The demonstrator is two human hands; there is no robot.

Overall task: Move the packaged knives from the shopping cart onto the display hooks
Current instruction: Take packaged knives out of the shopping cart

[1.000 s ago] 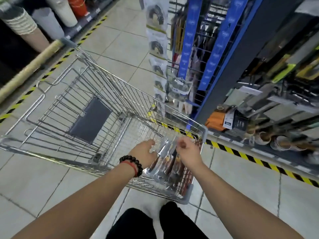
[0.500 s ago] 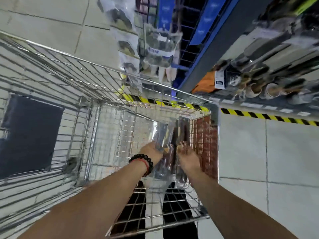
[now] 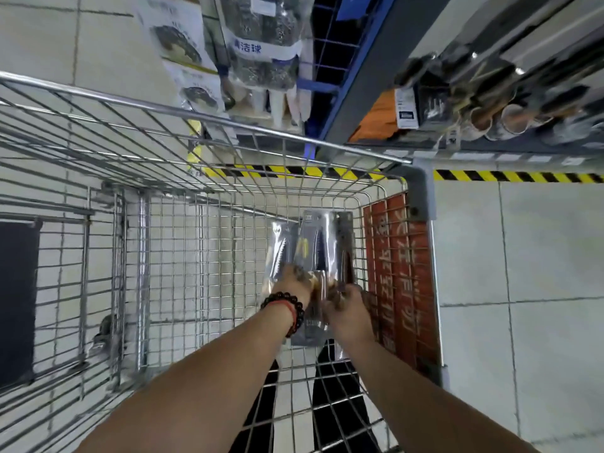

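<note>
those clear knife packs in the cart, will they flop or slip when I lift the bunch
Probably some flex: the packaged knives look like thin clear film. The blades inside should stiffen each pack lengthwise. Glossy film may let packs slide over each other, so left hand and right hand gripping together seems wise.

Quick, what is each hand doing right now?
Left hand: closed on the packaged knives inside the shopping cart.
Right hand: closed on the same bundle of packs.
</note>
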